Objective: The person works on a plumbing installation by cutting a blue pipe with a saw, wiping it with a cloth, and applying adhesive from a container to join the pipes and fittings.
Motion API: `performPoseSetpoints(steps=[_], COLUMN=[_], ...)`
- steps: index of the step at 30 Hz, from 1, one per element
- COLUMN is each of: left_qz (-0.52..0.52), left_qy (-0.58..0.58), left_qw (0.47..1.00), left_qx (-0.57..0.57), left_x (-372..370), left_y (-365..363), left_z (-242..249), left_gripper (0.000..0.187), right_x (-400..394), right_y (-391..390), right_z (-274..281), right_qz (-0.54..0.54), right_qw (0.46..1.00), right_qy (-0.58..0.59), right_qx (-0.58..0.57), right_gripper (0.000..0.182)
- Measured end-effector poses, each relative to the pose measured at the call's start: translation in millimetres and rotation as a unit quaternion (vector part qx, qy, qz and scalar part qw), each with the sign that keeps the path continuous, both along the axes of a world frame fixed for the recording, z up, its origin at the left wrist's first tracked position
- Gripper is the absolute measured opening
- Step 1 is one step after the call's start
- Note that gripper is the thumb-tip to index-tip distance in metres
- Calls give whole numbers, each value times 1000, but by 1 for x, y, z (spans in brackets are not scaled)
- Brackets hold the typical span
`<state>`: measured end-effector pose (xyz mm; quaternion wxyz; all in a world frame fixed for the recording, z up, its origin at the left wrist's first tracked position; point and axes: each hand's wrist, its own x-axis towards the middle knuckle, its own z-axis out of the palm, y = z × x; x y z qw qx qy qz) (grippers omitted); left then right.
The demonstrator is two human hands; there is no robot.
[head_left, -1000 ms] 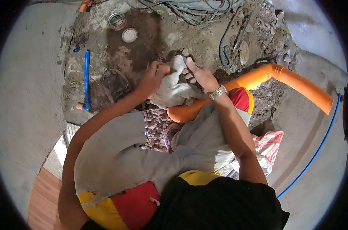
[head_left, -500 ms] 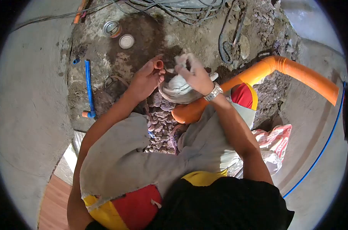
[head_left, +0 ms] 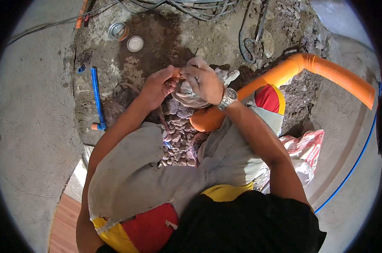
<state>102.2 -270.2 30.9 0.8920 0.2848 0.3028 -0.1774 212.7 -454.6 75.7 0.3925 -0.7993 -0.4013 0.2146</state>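
My left hand (head_left: 156, 87) is closed on a small orange pipe fitting (head_left: 176, 73), held between thumb and fingers. My right hand (head_left: 205, 83), with a metal watch at the wrist, pinches part of a whitish rag (head_left: 200, 63) against the fitting's right end. Its fingertips partly hide that end. Below the right hand, more pale cloth (head_left: 190, 96) hangs in folds. A large orange pipe (head_left: 279, 78) runs from beneath my right forearm toward the right.
A blue pipe with an elbow (head_left: 97, 95) lies at left. An open can (head_left: 118, 31) and its round lid (head_left: 135, 44) rest on the dirt. Gravel (head_left: 176, 139) fills the space between my legs. Grey cables (head_left: 199, 12) lie at the back, a printed sack (head_left: 307, 147) at right.
My right hand has brought the rag left onto the fitting's end, which was apart from it and showed its open mouth before. The whole view has shifted slightly.
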Motion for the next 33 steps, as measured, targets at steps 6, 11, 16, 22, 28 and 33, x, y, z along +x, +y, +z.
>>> performPoseSetpoints(steps=[6,11,16,22,28,33], left_qz=[28,-10,63,34,-23,-91], left_qy=[55,46,-8,-98,-88,-37], left_qw=[993,985,998,926,983,990], left_qx=[-100,-164,5,364,157,104], left_x=[10,12,21,28,32,25], left_y=[4,11,-13,-27,2,0], left_z=[12,13,28,22,26,20], left_gripper=[32,31,33,30,34,35], right_x=[13,10,5,8,10,2], right_y=[0,0,3,2,-2,-3], right_z=[5,12,6,-2,-3,-15], right_qz=[48,-11,-63,-138,-100,-104], right_qw=[999,998,995,955,991,987], right_qy=[2,-25,34,257,50,92], right_qx=[22,49,72,56,72,76], right_gripper=[25,23,19,19,15,18])
